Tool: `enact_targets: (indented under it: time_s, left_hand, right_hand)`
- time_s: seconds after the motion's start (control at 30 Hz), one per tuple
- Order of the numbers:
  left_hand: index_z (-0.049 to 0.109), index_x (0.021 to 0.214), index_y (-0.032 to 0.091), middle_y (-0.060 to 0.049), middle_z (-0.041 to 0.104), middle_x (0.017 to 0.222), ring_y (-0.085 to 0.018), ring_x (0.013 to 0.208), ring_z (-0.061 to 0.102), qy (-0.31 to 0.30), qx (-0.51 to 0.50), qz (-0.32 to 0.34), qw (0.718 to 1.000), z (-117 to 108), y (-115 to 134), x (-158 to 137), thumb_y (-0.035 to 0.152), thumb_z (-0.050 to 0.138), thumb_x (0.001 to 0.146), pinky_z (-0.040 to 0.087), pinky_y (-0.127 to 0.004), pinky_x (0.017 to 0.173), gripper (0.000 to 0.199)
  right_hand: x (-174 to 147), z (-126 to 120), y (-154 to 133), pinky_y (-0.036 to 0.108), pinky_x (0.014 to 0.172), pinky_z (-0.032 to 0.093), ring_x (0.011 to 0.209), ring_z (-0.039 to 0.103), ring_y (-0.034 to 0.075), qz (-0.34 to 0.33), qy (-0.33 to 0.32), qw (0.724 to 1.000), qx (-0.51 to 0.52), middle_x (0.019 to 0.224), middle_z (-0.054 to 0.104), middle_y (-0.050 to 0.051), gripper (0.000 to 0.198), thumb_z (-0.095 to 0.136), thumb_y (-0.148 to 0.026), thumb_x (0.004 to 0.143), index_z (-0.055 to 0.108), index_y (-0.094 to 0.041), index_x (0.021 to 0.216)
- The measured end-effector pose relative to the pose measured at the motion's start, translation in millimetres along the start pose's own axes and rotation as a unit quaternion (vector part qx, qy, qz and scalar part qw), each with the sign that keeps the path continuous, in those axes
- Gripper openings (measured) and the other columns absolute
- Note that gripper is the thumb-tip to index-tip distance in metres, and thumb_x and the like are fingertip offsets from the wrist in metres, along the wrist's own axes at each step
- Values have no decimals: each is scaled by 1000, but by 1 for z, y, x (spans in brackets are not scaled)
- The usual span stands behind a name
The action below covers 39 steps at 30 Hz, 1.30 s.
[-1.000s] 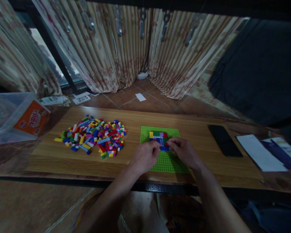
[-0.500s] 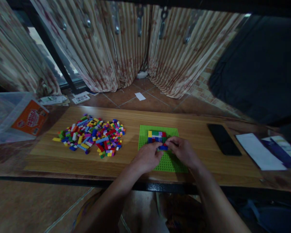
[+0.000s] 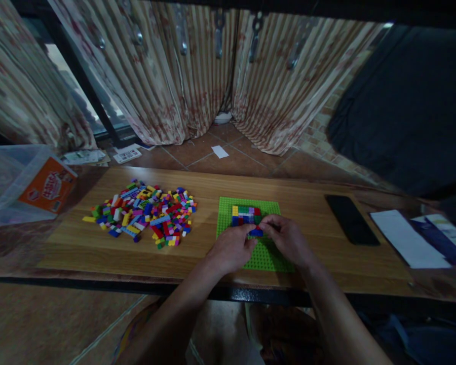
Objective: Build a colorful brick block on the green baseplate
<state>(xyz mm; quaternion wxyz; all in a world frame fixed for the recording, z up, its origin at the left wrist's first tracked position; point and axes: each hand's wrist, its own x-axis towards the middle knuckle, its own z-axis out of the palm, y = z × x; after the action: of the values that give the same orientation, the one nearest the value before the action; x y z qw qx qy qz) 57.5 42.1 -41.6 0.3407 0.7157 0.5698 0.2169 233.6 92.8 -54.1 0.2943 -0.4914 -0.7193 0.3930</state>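
A green studded baseplate (image 3: 271, 256) lies on the wooden board in front of me. On its middle stands a low block of toy building bricks (image 3: 245, 213) in yellow, green, purple, red, white and blue. My left hand (image 3: 231, 248) reaches in from the left, its fingers closed around the near side of a blue brick (image 3: 256, 233). From the right, my right hand (image 3: 287, 238) pinches a small red brick (image 3: 259, 227) just above the blue one. The fingertips of both hands almost meet, and they partly hide these bricks.
A heap of loose, many-coloured bricks (image 3: 148, 210) covers the left of the wooden board (image 3: 304, 195). A clear plastic box (image 3: 7, 182) with an orange label stands further left. On the right lie a black phone (image 3: 351, 219) and white paper (image 3: 408, 238).
Both hands stay almost in place at the front of the brick block. The fingertips shift only slightly, and the red brick between them shows a little more.
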Motion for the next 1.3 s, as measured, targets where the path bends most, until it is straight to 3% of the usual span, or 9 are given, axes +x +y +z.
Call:
enact_targets:
  time_s: [0.27, 0.37, 0.57, 0.83, 1.13, 1.3]
  left_hand:
    - [56, 132, 19, -9, 72, 105, -21, 90, 66, -2, 28, -9, 1000, 2, 2, -1, 30, 48, 90, 51, -33, 83, 44]
    - [55, 133, 18, -10, 71, 108, -22, 93, 66, -1, 30, -8, 1000, 2, 2, -1, 30, 48, 90, 51, -34, 85, 45]
    - [58, 127, 18, -8, 73, 93, -21, 82, 66, -11, 34, -9, 999, 1, 3, -2, 29, 47, 89, 51, -34, 78, 41]
    - [57, 130, 20, -8, 73, 99, -22, 88, 66, -11, 38, -10, 999, 1, 4, -2, 30, 49, 89, 51, -34, 81, 43]
    - [54, 135, 15, -10, 73, 100, -22, 93, 67, -12, 40, -24, 999, 1, 5, -2, 33, 47, 90, 50, -33, 85, 49]
    - [53, 136, 14, -11, 73, 96, -23, 91, 67, -17, 40, -28, 999, 1, 6, -2, 33, 47, 90, 51, -34, 84, 50]
  right_hand:
    - [-3, -2, 2, 33, 79, 46, 83, 64, 19, -13, -28, 1000, -1, 86, 70, 3, 16, 58, -34, 86, 67, -21, 87]
    - [-2, -1, 2, 33, 78, 47, 81, 64, 19, -11, -21, 1000, -3, 84, 71, 3, 16, 58, -34, 86, 68, -21, 86]
    - [0, 2, 2, 33, 78, 46, 80, 63, 19, -22, -4, 999, -31, 82, 70, 3, 16, 57, -32, 87, 68, -21, 82]
    - [-2, 2, 2, 32, 75, 46, 78, 63, 18, -65, -5, 995, -70, 82, 69, 3, 16, 56, -30, 87, 68, -22, 79]
    - [4, -2, 4, 29, 60, 45, 62, 56, 14, 82, 39, 992, 87, 68, 64, 1, 29, 67, -48, 74, 68, -19, 79]
    - [4, -2, 3, 27, 56, 42, 58, 51, 12, 86, 36, 991, 99, 65, 61, -1, 27, 67, -44, 72, 68, -18, 79]
